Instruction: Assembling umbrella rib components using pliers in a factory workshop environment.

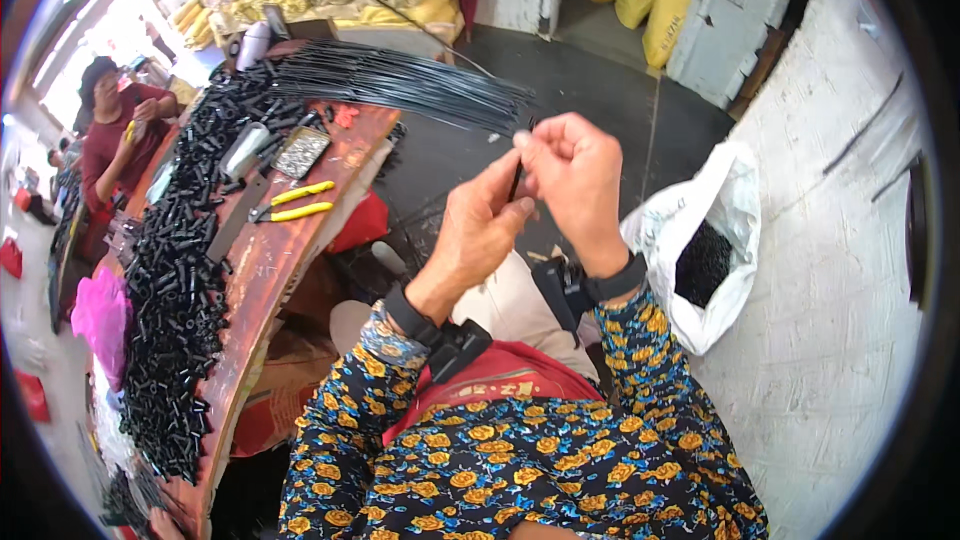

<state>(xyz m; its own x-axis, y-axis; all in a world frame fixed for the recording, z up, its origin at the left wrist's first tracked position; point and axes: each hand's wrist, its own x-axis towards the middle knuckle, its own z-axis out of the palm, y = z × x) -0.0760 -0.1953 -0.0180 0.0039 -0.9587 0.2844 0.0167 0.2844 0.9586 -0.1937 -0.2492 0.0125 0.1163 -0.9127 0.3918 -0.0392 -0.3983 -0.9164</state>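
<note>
In front of my lap, both hands meet around a small, thin black piece (516,183). My left hand (472,228) is closed, with the piece pinched between thumb and fingers. Fingertips pressed together, my right hand (582,175) is at the upper end of the same piece; what lies inside its pinch is too small to make out. Beyond my hands, a bundle of long thin black rods (400,83) reaches over the table's end, its tips close to my fingers.
On the red-brown table (262,285) lie heaped short black tubes (170,310), yellow-handled pliers (295,202), a metal box of small parts (302,152) and a pink bag (100,325). A white sack (735,230) of black pieces stands right. A person (125,130) sits across the table.
</note>
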